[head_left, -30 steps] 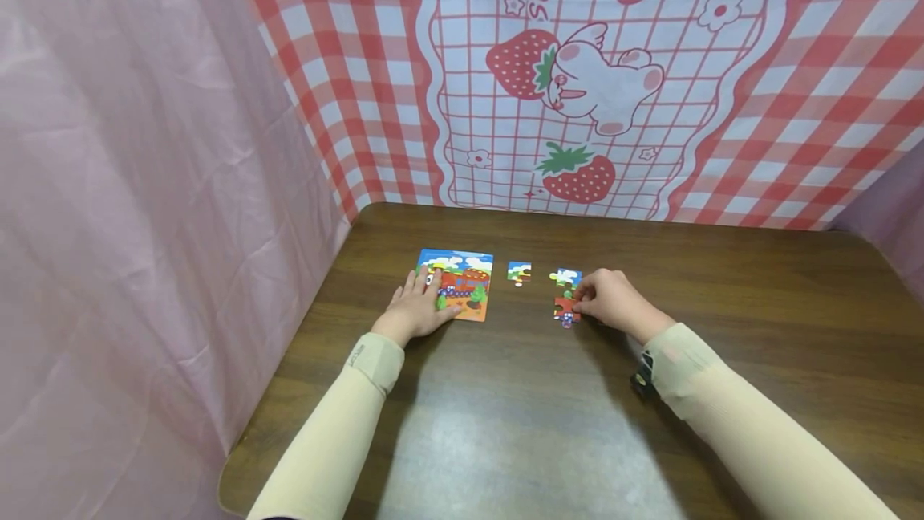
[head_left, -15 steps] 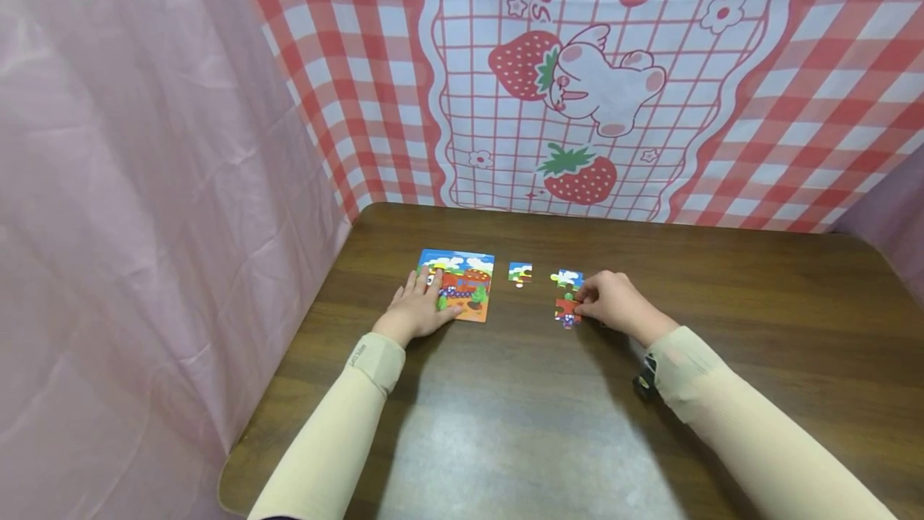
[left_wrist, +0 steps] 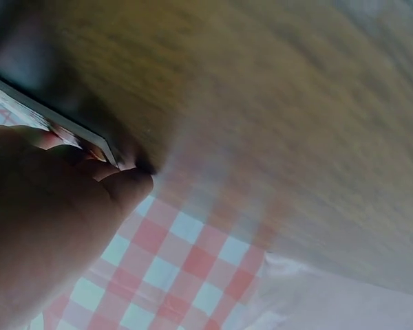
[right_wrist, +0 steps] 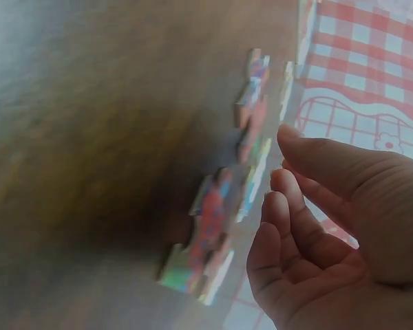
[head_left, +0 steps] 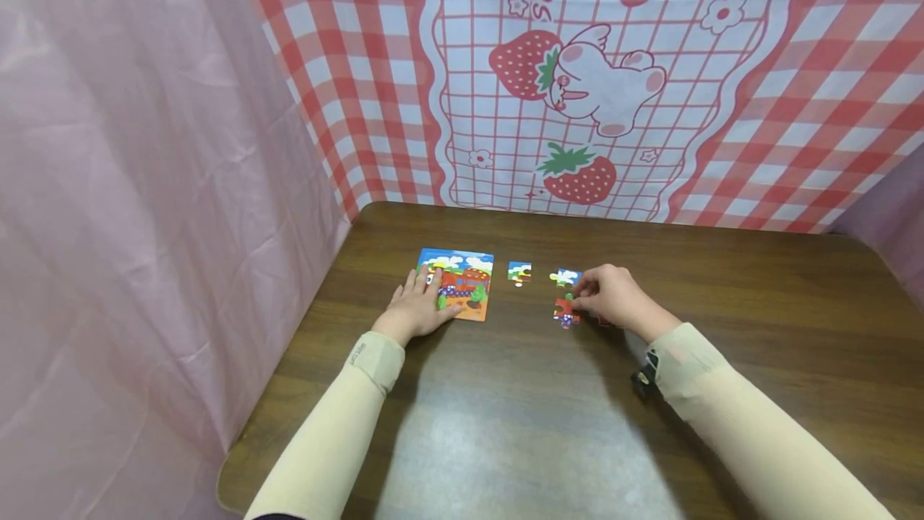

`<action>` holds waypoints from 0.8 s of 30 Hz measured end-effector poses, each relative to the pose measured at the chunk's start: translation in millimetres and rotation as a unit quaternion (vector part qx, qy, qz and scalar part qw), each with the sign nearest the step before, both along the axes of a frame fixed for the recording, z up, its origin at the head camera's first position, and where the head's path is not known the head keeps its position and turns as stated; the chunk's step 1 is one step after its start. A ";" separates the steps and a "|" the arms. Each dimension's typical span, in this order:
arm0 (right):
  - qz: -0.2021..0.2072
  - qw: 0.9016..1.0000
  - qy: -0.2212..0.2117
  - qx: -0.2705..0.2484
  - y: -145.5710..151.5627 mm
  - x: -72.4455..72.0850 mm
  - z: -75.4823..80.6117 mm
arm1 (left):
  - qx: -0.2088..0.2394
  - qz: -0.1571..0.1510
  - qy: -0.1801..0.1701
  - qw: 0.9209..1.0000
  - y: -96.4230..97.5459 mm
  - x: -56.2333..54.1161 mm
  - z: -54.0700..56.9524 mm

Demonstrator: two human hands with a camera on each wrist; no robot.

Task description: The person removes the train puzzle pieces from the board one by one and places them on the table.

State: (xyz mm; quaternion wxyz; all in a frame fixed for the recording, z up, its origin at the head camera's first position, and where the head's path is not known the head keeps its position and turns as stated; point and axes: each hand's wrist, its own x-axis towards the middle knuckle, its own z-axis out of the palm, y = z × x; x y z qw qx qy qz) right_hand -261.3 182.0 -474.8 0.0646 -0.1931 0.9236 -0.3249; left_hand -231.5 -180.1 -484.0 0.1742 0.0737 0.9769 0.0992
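In the head view my left hand (head_left: 415, 309) rests with fingers spread on a colourful picture board (head_left: 474, 267) with a blue sky and an orange base. My right hand (head_left: 613, 299) is at the right edge of a red jigsaw piece (head_left: 564, 310). In the right wrist view its fingers are loosely curled, the thumb close to the fingertips, with no piece showing between them. A cloud-patterned jigsaw piece (head_left: 567, 276) lies just behind the red one. Further pieces (right_wrist: 210, 220) lie under the right hand, mostly hidden by it in the head view.
A single corner jigsaw piece (head_left: 519, 271) lies between the board and the red piece. The brown wooden table (head_left: 476, 408) ends at a red-checked strawberry cloth (head_left: 390, 103) behind and a pink curtain (head_left: 144, 223) on the left.
My right hand has shifted very slightly back off the red piece, showing more of the piece behind its fingertips. The left hand stays in place on the board.
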 end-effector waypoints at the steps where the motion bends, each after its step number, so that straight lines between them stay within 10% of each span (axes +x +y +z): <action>1: 0.000 1.000 0.005 0.000 -1.5 -0.3 2.1 | 0.000 0.001 -0.001 1.000 0.1 -0.7 -0.8; 12: 0.009 1.000 0.020 -0.015 -36.0 -12.8 17.3 | -0.002 0.001 0.008 1.000 4.0 3.0 0.6; 24: 0.027 0.999 -0.008 -0.027 -101.8 -34.7 23.6 | 0.016 -0.012 0.009 1.000 25.9 33.5 8.8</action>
